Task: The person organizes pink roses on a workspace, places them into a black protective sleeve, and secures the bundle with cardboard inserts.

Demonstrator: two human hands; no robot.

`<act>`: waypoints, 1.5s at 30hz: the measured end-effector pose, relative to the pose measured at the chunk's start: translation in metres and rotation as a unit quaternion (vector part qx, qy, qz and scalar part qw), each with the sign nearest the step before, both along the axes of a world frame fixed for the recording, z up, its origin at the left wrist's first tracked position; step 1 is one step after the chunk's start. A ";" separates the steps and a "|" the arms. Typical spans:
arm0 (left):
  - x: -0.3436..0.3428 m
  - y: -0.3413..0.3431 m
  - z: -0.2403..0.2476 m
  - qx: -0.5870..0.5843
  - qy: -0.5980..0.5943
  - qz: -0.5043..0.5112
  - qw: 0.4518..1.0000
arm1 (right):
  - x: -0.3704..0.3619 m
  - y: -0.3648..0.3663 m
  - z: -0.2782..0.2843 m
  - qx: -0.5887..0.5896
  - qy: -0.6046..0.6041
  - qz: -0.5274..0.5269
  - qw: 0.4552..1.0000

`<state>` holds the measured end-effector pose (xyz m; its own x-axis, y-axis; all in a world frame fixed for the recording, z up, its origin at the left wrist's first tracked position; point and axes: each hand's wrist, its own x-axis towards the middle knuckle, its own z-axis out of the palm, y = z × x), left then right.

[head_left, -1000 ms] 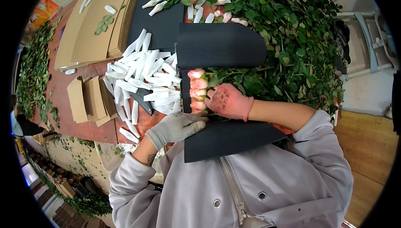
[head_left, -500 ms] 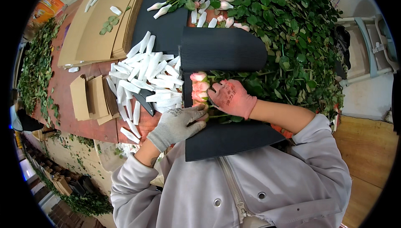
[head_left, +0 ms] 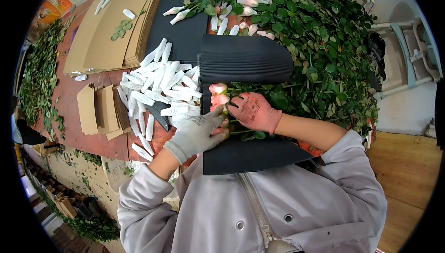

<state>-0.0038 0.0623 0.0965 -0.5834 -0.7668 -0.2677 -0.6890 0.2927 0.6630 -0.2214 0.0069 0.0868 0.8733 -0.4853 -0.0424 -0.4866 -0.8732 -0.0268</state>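
A small bunch of pink roses lies on a black corrugated sheet in front of me, buds to the left, leafy stems to the right. My left hand, in a grey glove, grips the bunch just below the buds. In a pink glove, my right hand presses down on the stems and leaves beside them. The sheet's near part rests against my grey jacket.
A heap of white foam net sleeves lies left of the sheet. Brown cardboard sheets are stacked at the back left, smaller cardboard pieces nearer. A big pile of leafy roses fills the back right. A pale chair stands at right.
My left hand has slid a little up the sheet toward the rose buds. The right hand has stayed on the stems.
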 end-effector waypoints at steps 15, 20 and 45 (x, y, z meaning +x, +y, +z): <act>-0.002 -0.008 0.013 -0.042 -0.048 0.001 0.998 | 0.007 -0.009 0.000 0.026 0.024 -0.114 0.993; -0.015 -0.007 -0.001 -0.048 -0.145 0.003 0.988 | 0.003 -0.013 0.010 -0.025 -0.031 -0.151 0.988; 0.041 -0.077 0.023 -0.098 0.195 0.248 0.944 | -0.092 -0.129 0.044 0.355 -0.459 -0.335 0.742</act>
<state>0.0370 -0.0150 0.1195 -0.1650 -0.9839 0.0691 -0.4879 0.1424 0.8612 -0.3135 -0.1218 0.1312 0.2645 -0.9639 -0.0310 -0.2975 -0.0510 -0.9534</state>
